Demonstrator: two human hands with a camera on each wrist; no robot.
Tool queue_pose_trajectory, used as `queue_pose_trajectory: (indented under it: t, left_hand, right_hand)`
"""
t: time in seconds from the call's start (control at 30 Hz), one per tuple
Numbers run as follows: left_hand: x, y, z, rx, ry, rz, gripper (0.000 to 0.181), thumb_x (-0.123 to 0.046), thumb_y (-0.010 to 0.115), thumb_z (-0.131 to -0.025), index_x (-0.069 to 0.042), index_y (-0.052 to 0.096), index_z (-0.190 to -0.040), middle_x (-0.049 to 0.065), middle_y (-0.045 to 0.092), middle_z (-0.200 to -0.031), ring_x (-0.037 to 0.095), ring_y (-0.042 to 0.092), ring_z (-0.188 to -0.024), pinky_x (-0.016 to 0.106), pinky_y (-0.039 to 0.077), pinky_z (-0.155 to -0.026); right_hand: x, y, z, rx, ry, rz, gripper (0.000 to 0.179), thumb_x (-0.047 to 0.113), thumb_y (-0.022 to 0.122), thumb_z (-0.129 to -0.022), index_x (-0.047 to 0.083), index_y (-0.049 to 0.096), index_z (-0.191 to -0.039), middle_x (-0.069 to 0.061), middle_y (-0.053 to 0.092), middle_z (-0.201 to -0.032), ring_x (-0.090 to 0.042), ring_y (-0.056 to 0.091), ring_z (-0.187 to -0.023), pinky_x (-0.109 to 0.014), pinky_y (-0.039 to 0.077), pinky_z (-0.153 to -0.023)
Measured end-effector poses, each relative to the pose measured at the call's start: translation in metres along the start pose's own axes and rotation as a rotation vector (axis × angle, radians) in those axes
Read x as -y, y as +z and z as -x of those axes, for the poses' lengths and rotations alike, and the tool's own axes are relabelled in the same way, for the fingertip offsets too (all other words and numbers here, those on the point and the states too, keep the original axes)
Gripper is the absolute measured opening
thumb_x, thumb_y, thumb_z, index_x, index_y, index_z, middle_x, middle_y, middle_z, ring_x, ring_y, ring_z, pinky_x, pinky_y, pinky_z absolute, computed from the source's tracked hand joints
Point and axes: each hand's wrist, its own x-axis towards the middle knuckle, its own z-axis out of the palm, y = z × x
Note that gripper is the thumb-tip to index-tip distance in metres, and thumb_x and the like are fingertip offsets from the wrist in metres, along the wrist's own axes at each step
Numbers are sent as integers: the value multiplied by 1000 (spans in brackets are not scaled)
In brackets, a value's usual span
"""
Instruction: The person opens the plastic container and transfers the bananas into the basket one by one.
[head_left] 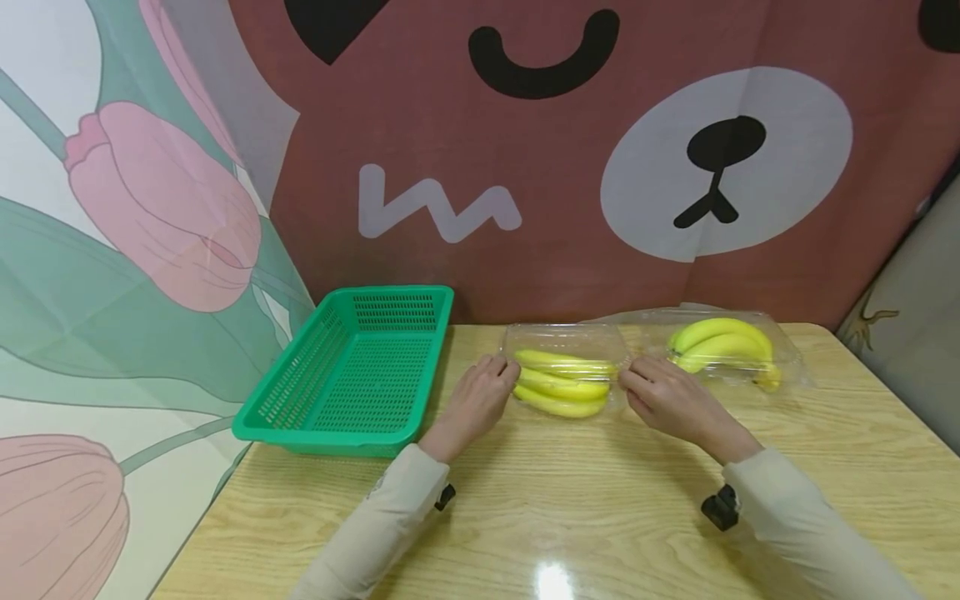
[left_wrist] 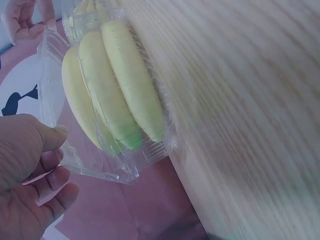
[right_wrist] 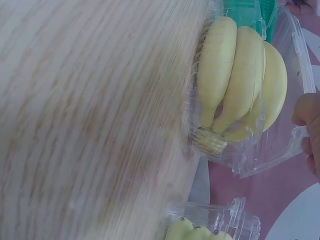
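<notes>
Left hand [head_left: 476, 396], right hand [head_left: 663, 396]: fingers pinch raised lid [right_wrist: 300, 55] of box [left_wrist: 155, 149], right of basket [head_left: 375, 375]. Likely closing; next, lower evenly.

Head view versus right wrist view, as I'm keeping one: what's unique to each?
Only the head view: the tulip print and right sleeve. Only the right wrist view, plainly: the joined stem end of the bananas between left hand and right hand. Both: those bananas, their clear clamshell, the other bananas, green basket, wooden table and both hands.
</notes>
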Motion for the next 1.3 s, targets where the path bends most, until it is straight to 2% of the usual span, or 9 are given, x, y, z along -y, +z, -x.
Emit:
queue_pose_trajectory:
  t: [0.3, 0.53, 0.7, 1.3]
  left_hand:
    - [2, 2, 1, -42, -10, 13, 16, -13, 72, -89, -4, 60, -95, 8, 56, -84, 22, 51, -69, 26, 43, -54]
    - [2, 1, 1, -77, -19, 43, 15, -13, 71, -90, -4, 59, -91, 7, 55, -82, 20, 48, -67, 26, 41, -54]
    - [3, 0, 0, -118, -30, 73, 14, -10, 72, -88, -4, 59, -88, 7, 56, -82, 20, 48, -67, 26, 42, -55]
    - [7, 0, -2, -189, -77, 185, 15, -9, 72, -88, -4, 58, -89, 6, 52, -82, 22, 45, -70, 30, 42, -62]
  right_hand:
    - [3, -4, 4, 41, 72, 33, 36, 25, 37, -106, 6, 61, -89, -5, 56, -81, -23, 54, -71, -40, 44, -64]
    - [3, -4, 2, -21, 87, 25, 38, 26, 39, -106, 5, 64, -88, -5, 60, -81, -24, 57, -73, -42, 47, -63]
    - [5, -4, -1, -37, 121, 20, 39, 28, 40, -106, 5, 64, -87, -6, 61, -81, -27, 58, -75, -44, 48, -67]
    - [2, -6, -9, -98, 207, -18, 39, 33, 46, -103, 4, 66, -86, -5, 60, -80, -23, 56, -70, -40, 46, -59]
